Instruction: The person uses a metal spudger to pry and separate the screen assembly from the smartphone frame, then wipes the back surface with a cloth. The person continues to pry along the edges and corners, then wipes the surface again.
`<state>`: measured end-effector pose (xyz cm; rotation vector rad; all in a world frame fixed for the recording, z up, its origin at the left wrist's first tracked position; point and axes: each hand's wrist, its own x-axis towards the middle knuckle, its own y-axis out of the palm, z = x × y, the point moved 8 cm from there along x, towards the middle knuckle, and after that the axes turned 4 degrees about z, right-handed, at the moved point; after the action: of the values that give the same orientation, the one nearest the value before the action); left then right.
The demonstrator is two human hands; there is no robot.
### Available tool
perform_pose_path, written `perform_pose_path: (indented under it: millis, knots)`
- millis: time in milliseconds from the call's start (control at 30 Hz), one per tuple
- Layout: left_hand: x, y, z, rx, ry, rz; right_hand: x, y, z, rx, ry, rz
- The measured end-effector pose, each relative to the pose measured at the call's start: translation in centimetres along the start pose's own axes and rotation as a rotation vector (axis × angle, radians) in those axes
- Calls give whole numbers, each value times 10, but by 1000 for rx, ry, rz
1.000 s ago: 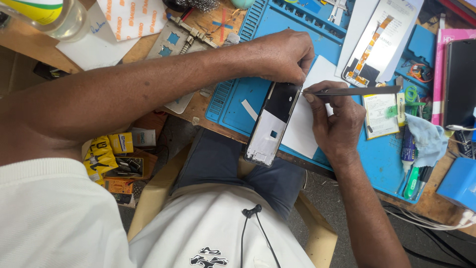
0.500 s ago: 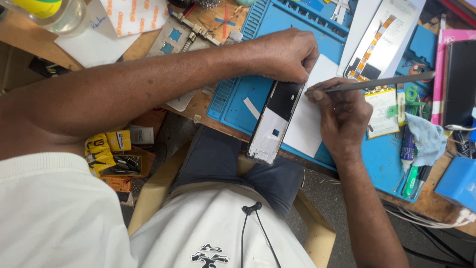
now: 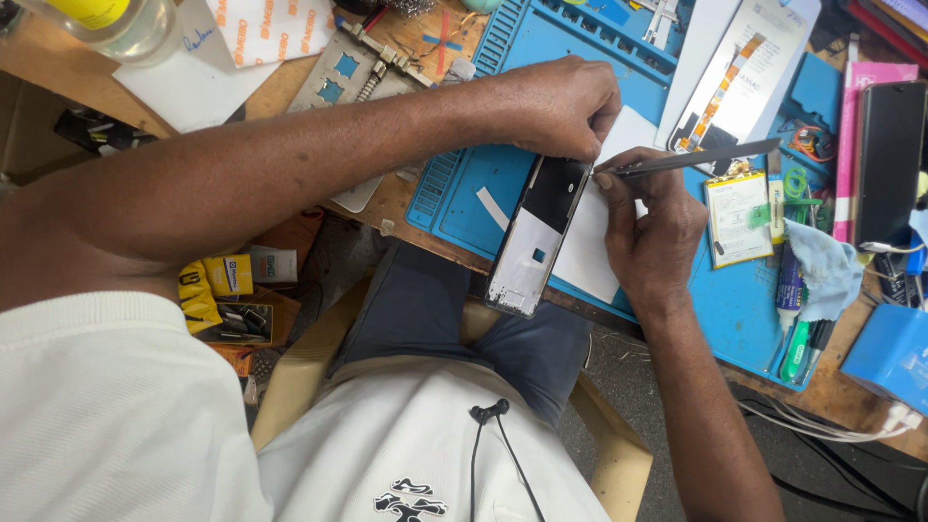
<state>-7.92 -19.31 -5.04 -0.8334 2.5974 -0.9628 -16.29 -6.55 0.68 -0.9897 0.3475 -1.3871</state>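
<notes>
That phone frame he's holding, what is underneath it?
Under the phone frame lie a white sheet and the blue work mat; its lower end overhangs his lap. The left hand covers its top end, so nothing shows there.

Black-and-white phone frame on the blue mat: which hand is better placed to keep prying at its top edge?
Right. The right hand holds the thin metal pry tool with its tip at the top edge of the phone frame. The left hand is occupied gripping that top end, steadying it.
</notes>
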Motion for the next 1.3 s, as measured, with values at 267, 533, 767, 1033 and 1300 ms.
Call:
perform_pose_path:
  millis: [267,533,767,1033,1300]
  knots:
    - [-8,-2,-4,-26,-43,7,-4,0,3,-6,10,-37]
    - [-14,-2,-6,-88,-80,5,-9,-3,-5,384,32,-62]
    - [-12,-1,-5,-84,-68,13,-10,-1,2,136,-10,-37]
    - [-10,-1,-6,-33,-9,-39,-8,0,10,27,-63,-7]
    - [-8,-1,-4,-41,-12,-21,-10,1,4,11,-27,-1]
